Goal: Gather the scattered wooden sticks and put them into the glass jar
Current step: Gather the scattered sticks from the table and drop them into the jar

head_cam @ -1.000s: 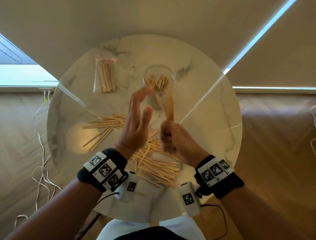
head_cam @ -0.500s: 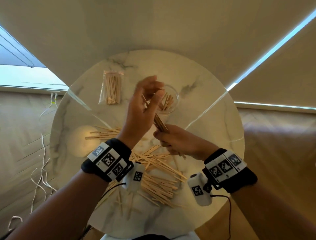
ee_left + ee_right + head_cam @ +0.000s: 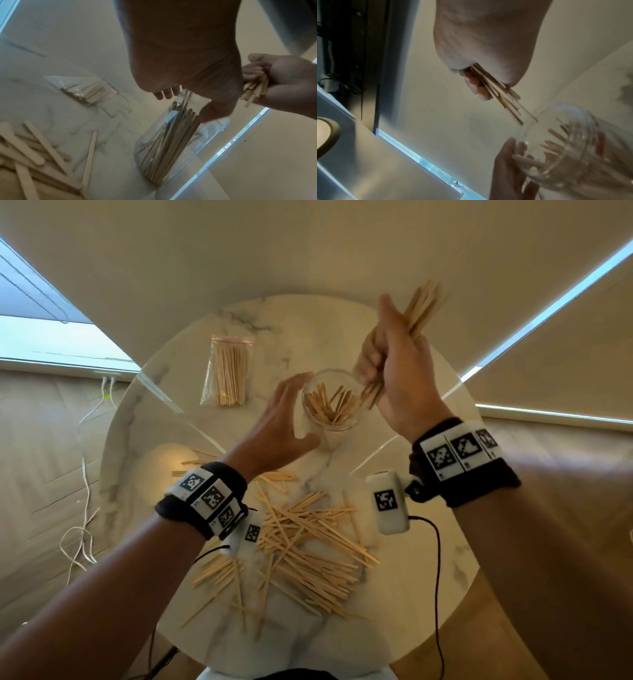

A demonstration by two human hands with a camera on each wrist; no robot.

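Note:
A clear glass jar (image 3: 330, 402) (image 3: 171, 148) (image 3: 573, 142) stands mid-table with several wooden sticks inside. My right hand (image 3: 394, 361) (image 3: 479, 40) grips a bundle of sticks (image 3: 421, 306) (image 3: 501, 97), tilted, with its lower ends at the jar's right rim. My left hand (image 3: 284, 419) (image 3: 180, 54) is spread against the jar's left side, with the thumb low on the glass and the fingers near the rim. Many scattered sticks (image 3: 308, 542) lie on the near part of the round marble table (image 3: 411, 446).
A clear bag of sticks (image 3: 227, 371) (image 3: 85, 90) lies at the table's far left. A few more loose sticks (image 3: 191, 463) lie left of my left wrist. White cables (image 3: 82, 508) trail on the wooden floor to the left. Blinds hang behind the table.
My right hand has raised the bundle from in front of the jar and swung it over the right rim. My left hand left the bundle's top and came down beside the jar.

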